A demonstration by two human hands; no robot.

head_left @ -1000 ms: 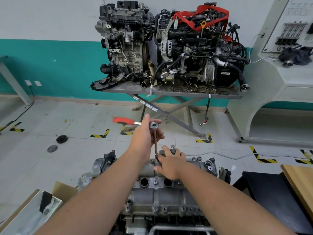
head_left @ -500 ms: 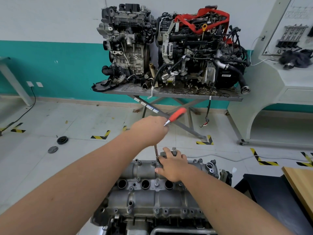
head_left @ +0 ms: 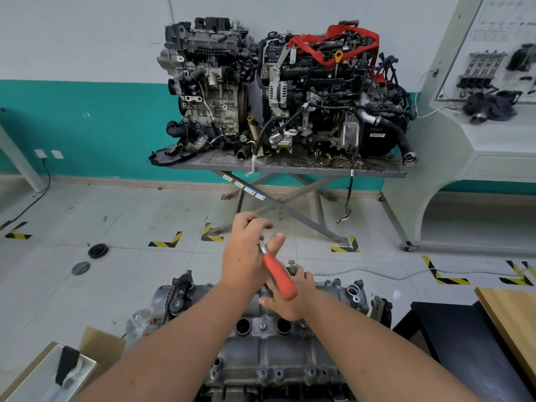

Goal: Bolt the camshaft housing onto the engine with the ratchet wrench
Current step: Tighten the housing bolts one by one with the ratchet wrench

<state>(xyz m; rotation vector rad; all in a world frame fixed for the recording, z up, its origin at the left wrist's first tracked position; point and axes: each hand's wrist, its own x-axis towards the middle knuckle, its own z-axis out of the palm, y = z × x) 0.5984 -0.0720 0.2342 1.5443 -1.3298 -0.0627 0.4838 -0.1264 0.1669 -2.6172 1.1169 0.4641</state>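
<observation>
- The camshaft housing [head_left: 278, 355] is sitting on top of the engine [head_left: 261, 393] at the bottom centre of the view, its round wells facing up and small bolts showing along its near edge.
- The ratchet wrench [head_left: 280, 276] is slanting above the housing, its orange handle pointing down toward the right; its head is hiding behind the left hand.
- The left hand [head_left: 246, 253] is gripping the upper end of the wrench, fingers curling over the top and the thumb sticking out beside the metal shank.
- The right hand [head_left: 291, 297] is lying on the far part of the housing under the orange handle; its fingers are reaching forward, but whether they are pinching anything cannot be told.
- A bolt [head_left: 291, 264] is standing upright just beyond the right hand's fingertips.
- Farther back, two other engines [head_left: 290, 91] are resting on a metal table [head_left: 374, 172] against the teal and white wall [head_left: 87, 117].
- A wooden board [head_left: 513, 320] is showing at the right edge.
</observation>
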